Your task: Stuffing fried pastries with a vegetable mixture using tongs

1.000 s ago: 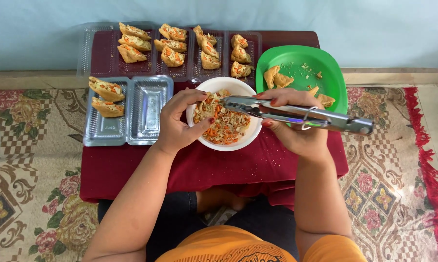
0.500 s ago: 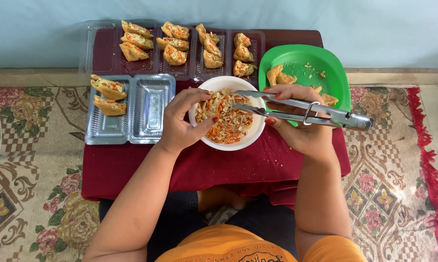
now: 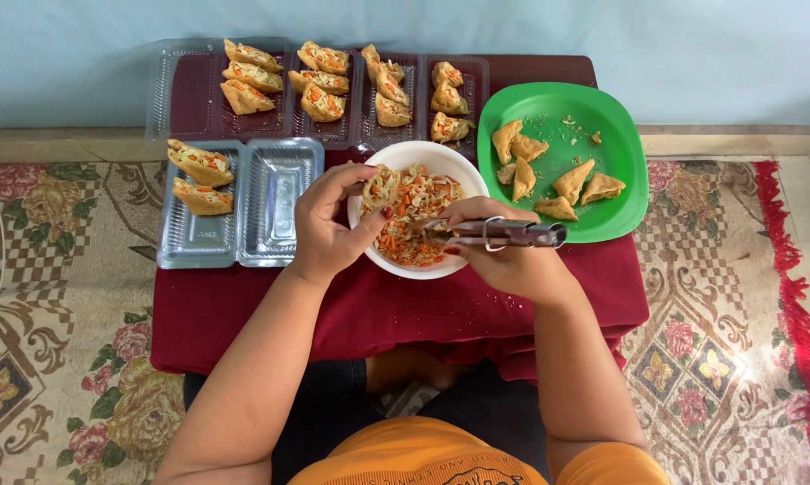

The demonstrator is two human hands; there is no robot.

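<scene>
Fingers of left hand round stuffed pastry, right hand clamping tongs

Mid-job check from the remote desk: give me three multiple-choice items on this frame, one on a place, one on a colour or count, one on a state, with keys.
1. Where is the green plate relative to the white bowl?
A. To its left
B. To its right
C. Stacked under it

2. How many filled pieces lie in the near clear tray on the left?
A. Two
B. Five
C. None

3. What is the left hand holding over the bowl?
A. A spoon
B. Nothing
C. A tofu pocket partly stuffed with shredded filling

Key: 1 B, the plate sits on the right side of the red cloth, beside the bowl. 2 A, two stuffed pieces lie in one compartment; the other is bare. 3 C, the fingers pinch the pocket while the right hand grips metal tongs at the filling.
</scene>
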